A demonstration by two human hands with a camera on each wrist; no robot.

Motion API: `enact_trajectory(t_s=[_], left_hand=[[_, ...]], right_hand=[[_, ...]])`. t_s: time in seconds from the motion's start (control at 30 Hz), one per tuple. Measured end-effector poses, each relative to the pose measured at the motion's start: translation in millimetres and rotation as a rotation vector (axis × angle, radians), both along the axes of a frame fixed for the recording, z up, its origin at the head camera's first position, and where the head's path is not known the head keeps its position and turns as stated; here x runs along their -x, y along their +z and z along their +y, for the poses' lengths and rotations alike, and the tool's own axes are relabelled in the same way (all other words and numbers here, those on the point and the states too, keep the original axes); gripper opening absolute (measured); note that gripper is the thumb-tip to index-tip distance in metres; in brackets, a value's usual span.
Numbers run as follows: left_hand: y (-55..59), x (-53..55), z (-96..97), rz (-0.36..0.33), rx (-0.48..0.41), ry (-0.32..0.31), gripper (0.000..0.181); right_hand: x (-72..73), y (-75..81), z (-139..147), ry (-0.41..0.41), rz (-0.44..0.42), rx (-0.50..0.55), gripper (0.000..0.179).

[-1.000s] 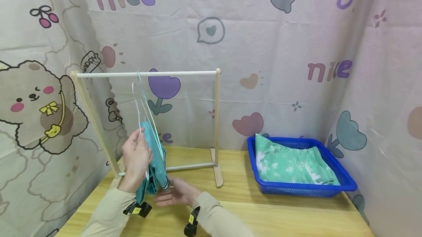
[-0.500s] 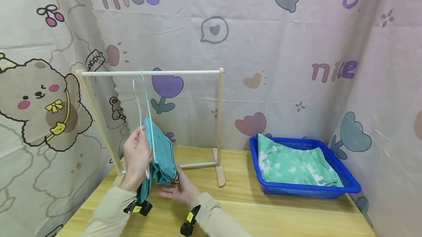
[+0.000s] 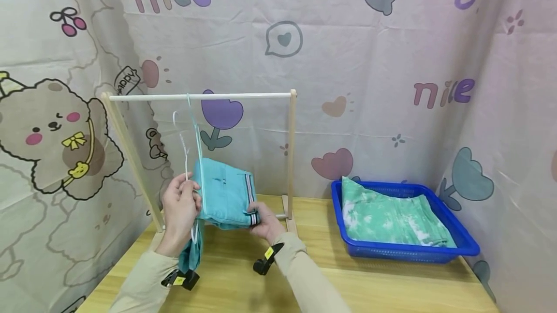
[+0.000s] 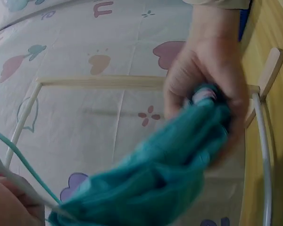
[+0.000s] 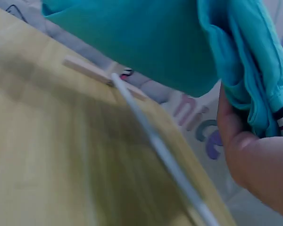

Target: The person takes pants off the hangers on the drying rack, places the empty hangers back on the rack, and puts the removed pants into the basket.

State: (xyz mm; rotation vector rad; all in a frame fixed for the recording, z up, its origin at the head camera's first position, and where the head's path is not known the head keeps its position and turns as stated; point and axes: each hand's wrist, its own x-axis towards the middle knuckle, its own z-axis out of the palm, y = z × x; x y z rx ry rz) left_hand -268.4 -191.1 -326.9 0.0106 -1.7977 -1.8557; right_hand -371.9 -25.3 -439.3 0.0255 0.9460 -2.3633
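My left hand [image 3: 180,206] pinches a white hanger [image 3: 186,163], whose hook stands free below the rail. A folded teal garment [image 3: 224,192] with a striped edge lies by this hanger, and its loose end [image 3: 190,252] hangs below my left hand. My right hand [image 3: 266,223] grips the striped edge, thumb on the near side. In the left wrist view the right hand [image 4: 212,70] holds the bunched end of the cloth. A pale teal hanger [image 3: 198,143] hooks over the rail and crosses in front of the garment. Folds partly hide where cloth and hangers meet.
A wooden rack with a white rail [image 3: 243,96] stands on the wood-grain table [image 3: 339,284]. To its right, a blue basket [image 3: 404,254] holds a folded green-and-white tie-dye cloth [image 3: 391,216]. A printed curtain [image 3: 370,61] closes off the back and sides.
My right hand has moved right and upward, taking hold of the striped edge and spreading the garment outward. My left hand still pinches the white hanger at about the same spot.
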Motion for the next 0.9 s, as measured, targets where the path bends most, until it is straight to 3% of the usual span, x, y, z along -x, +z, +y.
enact_trajectory(t_s=[0.13,0.3,0.43,0.6,0.9], left_hand=[[-4.8,2.6,-2.9,-0.021,0.025,0.022,0.029],[-17.0,5.4,-4.3,-0.102,0.140,0.116,0.038],[-23.4,8.9,-6.1,-0.112,0.134,0.102,0.036],[-24.5,11.0,-11.5,-0.132,0.028,-0.005,0.026],[-17.8,12.2,-28.4,-0.304,-0.190,-0.291,0.007]], right_hand=[[7.5,7.6,11.5,-0.010,0.041,-0.110,0.052],[12.2,13.6,17.6,0.027,0.088,-0.181,0.054],[13.6,18.7,21.7,0.047,0.175,-0.204,0.043],[16.4,28.8,28.6,0.032,0.330,-0.244,0.044],[19.4,40.2,37.9,0.004,0.476,-0.354,0.058]])
